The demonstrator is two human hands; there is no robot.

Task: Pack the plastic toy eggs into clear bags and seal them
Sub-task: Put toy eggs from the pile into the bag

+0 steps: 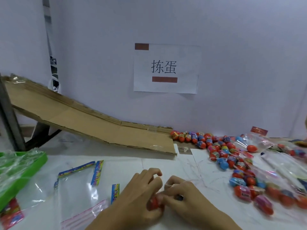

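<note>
My left hand (141, 193) and my right hand (184, 193) meet low in the middle of the head view, both closed around a small clear bag with a red toy egg (155, 203) showing between the fingers. A heap of loose red, blue and pink toy eggs (221, 151) lies at the right. Filled clear bags of eggs (259, 193) lie at the near right. Empty clear bags (74, 183) with colourful header strips lie flat to the left of my hands.
A cardboard ramp (86, 118) slopes down from the left to the egg heap. A green tray (25, 171) with clear plastic sits at the left edge. A paper sign (166, 68) hangs on the wall behind the white table (166, 163).
</note>
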